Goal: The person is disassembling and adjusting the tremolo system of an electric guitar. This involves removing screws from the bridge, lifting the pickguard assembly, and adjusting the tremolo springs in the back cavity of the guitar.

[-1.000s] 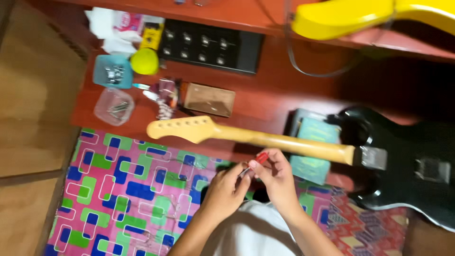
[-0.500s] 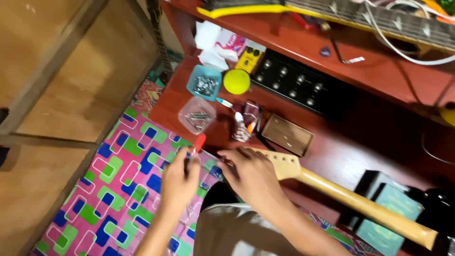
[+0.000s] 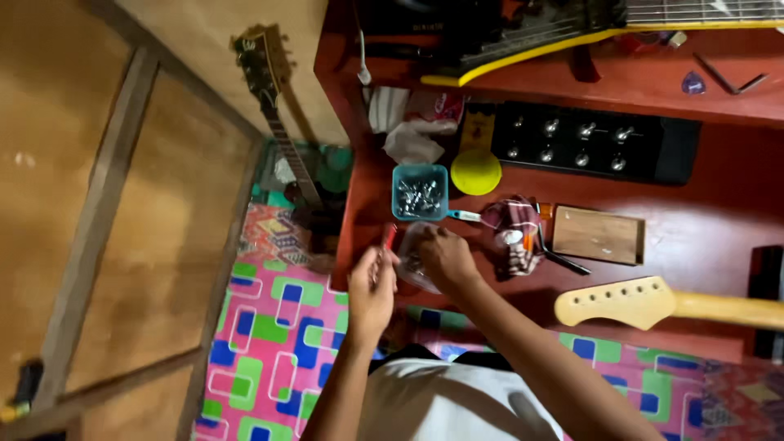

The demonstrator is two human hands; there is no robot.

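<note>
Left hand: fingers clenched round a slim red-handled tool — held upright at the front left edge of the desk.
Right hand: fingers dipped into a clear plastic cup of small metal parts; whether they grip anything I cannot tell.
Clear cup: on the desk, touching the right hand, just beside the left.
Teal tub: square, filled with silver hardware — just behind the clear cup.
Yellow lid: round, right of the tub.
Guitar neck: pale headstock, lying across the desk at right.
Wooden tray: behind the headstock.
Floor mat: pink, with green and blue blocks.
</note>
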